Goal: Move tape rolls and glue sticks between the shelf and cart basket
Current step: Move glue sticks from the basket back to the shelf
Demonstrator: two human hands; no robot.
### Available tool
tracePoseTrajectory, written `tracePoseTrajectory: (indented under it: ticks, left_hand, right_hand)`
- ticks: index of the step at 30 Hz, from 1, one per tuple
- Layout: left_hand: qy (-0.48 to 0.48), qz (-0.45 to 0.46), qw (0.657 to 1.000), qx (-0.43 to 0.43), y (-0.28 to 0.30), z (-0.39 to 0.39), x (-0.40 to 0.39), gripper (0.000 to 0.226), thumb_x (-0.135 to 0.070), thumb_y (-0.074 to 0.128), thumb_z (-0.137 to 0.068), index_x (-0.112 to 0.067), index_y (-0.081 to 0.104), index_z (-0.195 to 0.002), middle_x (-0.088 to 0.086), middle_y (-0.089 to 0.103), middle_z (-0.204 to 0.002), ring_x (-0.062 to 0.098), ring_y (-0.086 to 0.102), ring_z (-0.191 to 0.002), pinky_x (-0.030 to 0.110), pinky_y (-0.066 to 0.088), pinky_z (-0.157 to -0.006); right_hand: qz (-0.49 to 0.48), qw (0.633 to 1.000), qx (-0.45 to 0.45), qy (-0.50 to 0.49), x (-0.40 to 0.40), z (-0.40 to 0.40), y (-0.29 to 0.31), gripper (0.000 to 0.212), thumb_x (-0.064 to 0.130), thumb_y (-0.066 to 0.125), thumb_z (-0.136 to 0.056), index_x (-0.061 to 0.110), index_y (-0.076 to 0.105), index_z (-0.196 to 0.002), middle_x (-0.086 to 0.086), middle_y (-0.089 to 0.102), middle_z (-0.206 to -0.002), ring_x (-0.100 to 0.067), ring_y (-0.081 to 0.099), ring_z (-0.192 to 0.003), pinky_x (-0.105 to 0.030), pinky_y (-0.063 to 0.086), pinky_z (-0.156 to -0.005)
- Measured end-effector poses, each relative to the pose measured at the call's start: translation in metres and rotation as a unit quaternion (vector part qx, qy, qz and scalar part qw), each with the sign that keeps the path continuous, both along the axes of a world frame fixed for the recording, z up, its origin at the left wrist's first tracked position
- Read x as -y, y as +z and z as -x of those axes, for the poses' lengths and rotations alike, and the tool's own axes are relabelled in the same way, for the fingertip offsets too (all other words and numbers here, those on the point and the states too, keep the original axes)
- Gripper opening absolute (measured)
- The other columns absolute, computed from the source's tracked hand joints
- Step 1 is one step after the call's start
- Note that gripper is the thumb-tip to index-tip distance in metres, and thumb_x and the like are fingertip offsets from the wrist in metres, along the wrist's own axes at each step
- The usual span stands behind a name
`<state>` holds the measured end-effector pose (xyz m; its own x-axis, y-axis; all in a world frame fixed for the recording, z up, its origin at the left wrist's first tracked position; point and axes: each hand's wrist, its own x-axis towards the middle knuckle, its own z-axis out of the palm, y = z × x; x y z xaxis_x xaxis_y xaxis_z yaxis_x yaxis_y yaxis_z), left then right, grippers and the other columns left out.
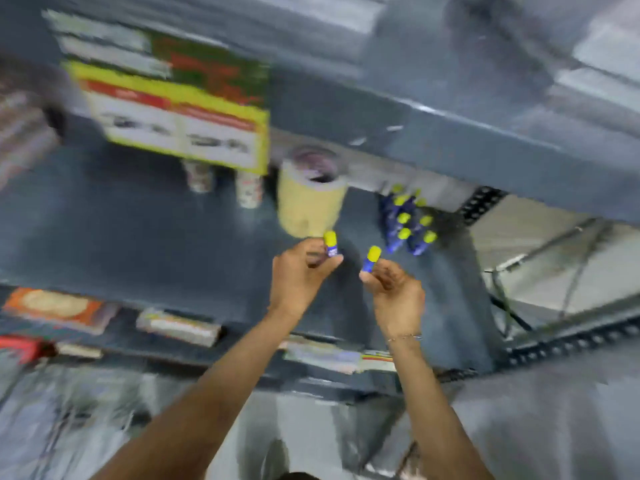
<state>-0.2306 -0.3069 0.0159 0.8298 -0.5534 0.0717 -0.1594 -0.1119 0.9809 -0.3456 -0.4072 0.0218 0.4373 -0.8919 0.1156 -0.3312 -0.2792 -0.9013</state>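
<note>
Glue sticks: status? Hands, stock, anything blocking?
Left hand shut on a glue stick; right hand shut on another. Glue stick cluster stands on shelf. Tape stack close by; path open.

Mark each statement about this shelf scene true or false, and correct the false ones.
1. Each hand holds a blue glue stick with a yellow cap. True: left hand holds one, right hand another.
2. The cluster of blue-and-yellow glue sticks stands left of the tall beige stack of tape rolls. False: it stands to the right.
3. The grey metal shelf holds no glue sticks. False: a cluster stands there.
4. A thin bracelet circles the right wrist. True.
</note>
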Motion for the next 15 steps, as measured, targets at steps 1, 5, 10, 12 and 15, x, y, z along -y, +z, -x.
tracePoseTrajectory:
  ticks: [1,5,10,12,15]
  left_hand:
    - [-0.015,-0.011,1.000,-0.010,-0.004,0.008,0.020,0.017,-0.016,0.079,-0.073,-0.014,0.071,-0.087,-0.001,0.075,-0.081,0.005,0.071,-0.077,0.008,0.050,-0.071]
    - [-0.080,-0.059,0.995,0.003,-0.020,0.034,0.083,0.018,-0.009,0.076,-0.075,-0.006,0.071,-0.093,0.011,0.076,-0.091,0.016,0.071,-0.083,0.007,0.048,-0.071]
    - [-0.103,-0.100,0.988,0.047,-0.034,0.053,0.125,0.012,-0.010,0.069,-0.080,-0.006,0.068,-0.091,0.013,0.077,-0.087,0.022,0.073,-0.085,0.028,0.051,-0.081]
    - [-0.102,-0.102,0.987,0.065,-0.038,0.060,0.134,0.013,-0.009,0.068,-0.081,-0.005,0.067,-0.093,0.013,0.077,-0.087,0.021,0.073,-0.085,0.033,0.053,-0.084]
    - [-0.083,-0.087,0.991,0.059,-0.041,0.059,0.140,0.017,-0.005,0.068,-0.081,-0.004,0.067,-0.098,0.013,0.076,-0.092,0.020,0.072,-0.088,0.033,0.056,-0.086]
  right_hand:
    - [0.022,0.999,-0.009,-0.030,0.019,0.012,-0.002,0.022,-0.003,0.077,-0.073,-0.002,0.072,-0.094,-0.024,0.075,-0.092,-0.001,0.065,-0.069,-0.021,0.052,-0.077]
    - [0.021,0.995,0.000,-0.099,0.082,0.042,-0.011,0.018,-0.009,0.075,-0.072,-0.009,0.070,-0.090,-0.015,0.078,-0.080,0.005,0.066,-0.063,0.008,0.038,-0.060]
    - [-0.048,0.996,-0.036,-0.065,0.127,0.047,-0.025,0.034,-0.016,0.052,-0.086,0.016,0.057,-0.076,0.023,0.067,-0.056,0.018,0.060,-0.054,-0.006,0.048,-0.061]
    - [-0.047,0.994,-0.075,-0.061,0.127,0.049,-0.031,0.022,0.009,0.065,-0.085,0.029,0.060,-0.092,0.022,0.062,-0.075,0.013,0.060,-0.063,0.005,0.044,-0.060]
    - [-0.043,0.994,-0.090,-0.047,0.130,0.047,-0.041,0.022,0.016,0.069,-0.082,0.017,0.068,-0.104,0.004,0.066,-0.087,-0.003,0.058,-0.074,-0.004,0.045,-0.068]
